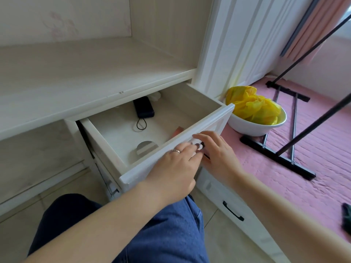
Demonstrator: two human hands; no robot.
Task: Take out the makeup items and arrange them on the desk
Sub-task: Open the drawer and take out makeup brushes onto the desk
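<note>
The white drawer under the desk stands pulled well out, and both hands meet at its front panel. The left hand, a ring on one finger, lies over the top edge of the front with its fingers bent toward the handle; the right hand comes in from the side, fingers curled at the same spot, where a small dark handle shows between the fingertips. Whether either hand truly grips it I cannot tell. Inside the drawer lie a black pouch with a thin loop cord at the back, a round mirror near the front, and a pinkish item half hidden against the front wall. Beside the drawer, a white basin of yellow cloth sits on a pink mat.
</note>
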